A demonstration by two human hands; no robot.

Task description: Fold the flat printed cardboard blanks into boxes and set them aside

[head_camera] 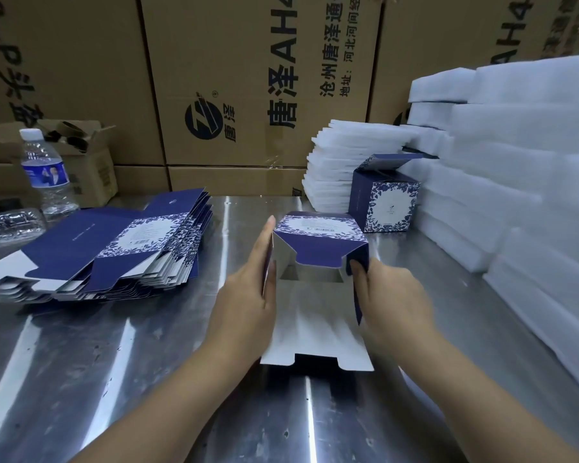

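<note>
A half-formed blue and white printed box (318, 242) lies on its side at the middle of the metal table (114, 362), its open end toward me and a white flap spread flat on the table. My left hand (248, 295) lies flat against its left wall with fingers straight. My right hand (388, 295) pinches the right wall, thumb on the inside. A stack of flat printed blanks (114, 248) lies at the left. One folded box (385, 198) stands at the back right with its lid flap up.
Stacks of white foam sheets (515, 195) fill the right side and back right. A water bottle (47, 175) and a clear plastic tray (10, 222) sit at the far left. Large brown cartons (241, 78) wall off the back.
</note>
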